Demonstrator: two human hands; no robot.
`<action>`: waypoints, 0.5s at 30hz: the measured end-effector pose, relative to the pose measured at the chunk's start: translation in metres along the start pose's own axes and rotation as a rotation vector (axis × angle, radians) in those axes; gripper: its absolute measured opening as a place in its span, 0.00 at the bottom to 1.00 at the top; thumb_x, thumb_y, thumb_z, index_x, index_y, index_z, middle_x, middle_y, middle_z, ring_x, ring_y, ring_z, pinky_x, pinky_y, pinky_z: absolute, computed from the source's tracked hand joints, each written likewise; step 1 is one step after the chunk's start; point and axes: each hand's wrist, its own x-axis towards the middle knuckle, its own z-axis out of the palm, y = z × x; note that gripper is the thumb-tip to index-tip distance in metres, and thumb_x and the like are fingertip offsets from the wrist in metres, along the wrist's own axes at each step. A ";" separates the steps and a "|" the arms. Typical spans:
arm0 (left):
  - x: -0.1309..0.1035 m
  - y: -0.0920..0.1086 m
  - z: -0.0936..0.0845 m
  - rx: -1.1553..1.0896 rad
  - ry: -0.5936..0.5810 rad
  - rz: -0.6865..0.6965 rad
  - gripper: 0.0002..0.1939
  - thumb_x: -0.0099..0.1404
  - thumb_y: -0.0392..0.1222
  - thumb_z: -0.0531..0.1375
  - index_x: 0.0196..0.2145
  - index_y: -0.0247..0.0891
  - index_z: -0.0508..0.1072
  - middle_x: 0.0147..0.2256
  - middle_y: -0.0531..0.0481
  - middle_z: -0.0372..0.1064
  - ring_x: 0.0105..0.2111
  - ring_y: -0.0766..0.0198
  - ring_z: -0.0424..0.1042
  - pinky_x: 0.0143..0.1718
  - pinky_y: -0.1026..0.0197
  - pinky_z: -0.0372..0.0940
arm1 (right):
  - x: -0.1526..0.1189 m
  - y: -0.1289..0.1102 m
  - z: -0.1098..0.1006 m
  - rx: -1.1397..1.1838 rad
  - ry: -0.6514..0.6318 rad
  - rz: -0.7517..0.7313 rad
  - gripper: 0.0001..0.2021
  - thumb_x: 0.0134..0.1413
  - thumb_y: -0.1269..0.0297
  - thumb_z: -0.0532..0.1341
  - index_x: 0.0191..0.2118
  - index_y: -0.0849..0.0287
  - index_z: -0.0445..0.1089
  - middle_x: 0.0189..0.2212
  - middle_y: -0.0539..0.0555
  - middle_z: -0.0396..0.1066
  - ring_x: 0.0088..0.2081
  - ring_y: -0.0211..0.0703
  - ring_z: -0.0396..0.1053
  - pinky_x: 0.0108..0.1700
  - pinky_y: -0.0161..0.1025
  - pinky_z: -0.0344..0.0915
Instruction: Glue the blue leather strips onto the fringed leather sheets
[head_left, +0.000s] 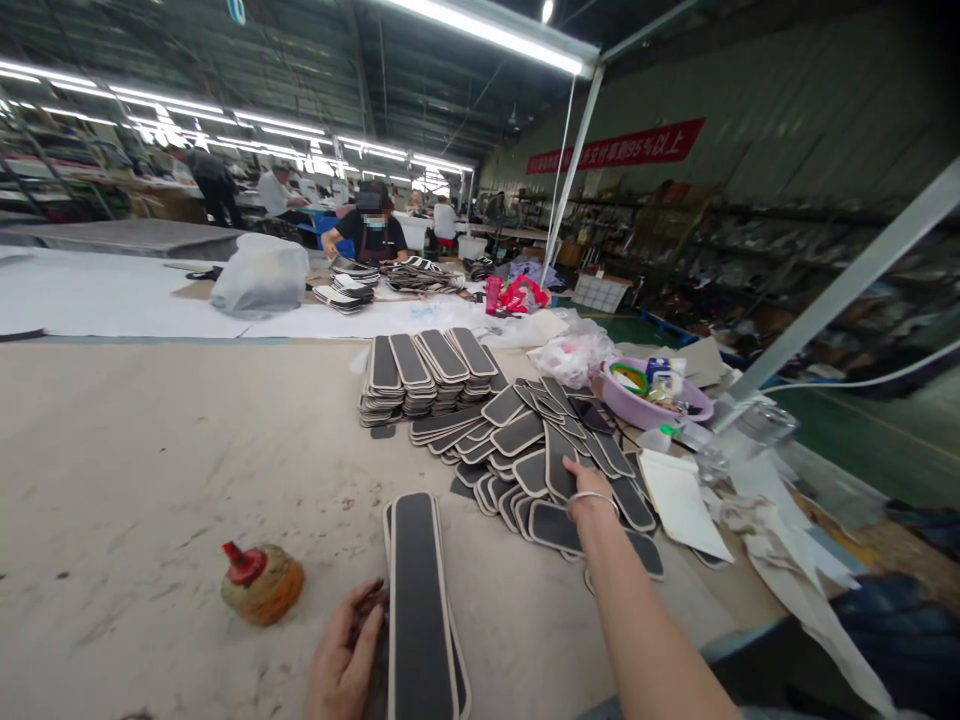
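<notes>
Long dark strips with pale edges [421, 610] lie stacked on the table close to me. My left hand [351, 645] is beside the left edge of this stack, its fingers curled and partly dark; whether it pinches anything is unclear. Farther right, my right hand [587, 482] reaches into a loose, fanned pile of shorter dark pieces [517, 435]. Its fingers rest at a dark piece [560, 462] and are partly hidden, so a grip cannot be made out. Neat stacks of similar pieces [442, 357] stand behind the pile.
A bottle with a red top [262, 583] stands on the tabletop [150, 450] at left. Right of the pile are a purple basin [637, 408], a notebook [684, 502] and a slanted metal post [840, 300]. A person [371, 235] sits across the table.
</notes>
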 end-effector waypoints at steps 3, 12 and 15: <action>-0.001 0.004 -0.001 0.000 -0.024 0.004 0.30 0.58 0.62 0.59 0.48 0.36 0.70 0.44 0.41 0.75 0.45 0.51 0.74 0.51 0.49 0.68 | -0.036 0.017 -0.022 -0.037 -0.145 0.009 0.17 0.59 0.57 0.60 0.50 0.61 0.67 0.44 0.55 0.72 0.39 0.41 0.73 0.41 0.44 0.72; -0.004 0.013 0.000 -0.040 -0.026 0.028 0.27 0.60 0.58 0.59 0.47 0.34 0.70 0.43 0.40 0.73 0.45 0.52 0.72 0.51 0.47 0.66 | -0.137 0.033 -0.114 -0.362 -0.543 -0.275 0.30 0.40 0.60 0.67 0.54 0.53 0.69 0.50 0.54 0.74 0.54 0.55 0.68 0.60 0.53 0.59; -0.004 0.018 0.003 -0.121 0.004 -0.066 0.27 0.59 0.59 0.59 0.46 0.34 0.70 0.43 0.40 0.72 0.44 0.53 0.72 0.50 0.48 0.66 | -0.159 0.044 -0.128 -0.828 -0.556 -0.478 0.33 0.46 0.69 0.62 0.61 0.53 0.63 0.53 0.60 0.70 0.56 0.61 0.65 0.61 0.59 0.54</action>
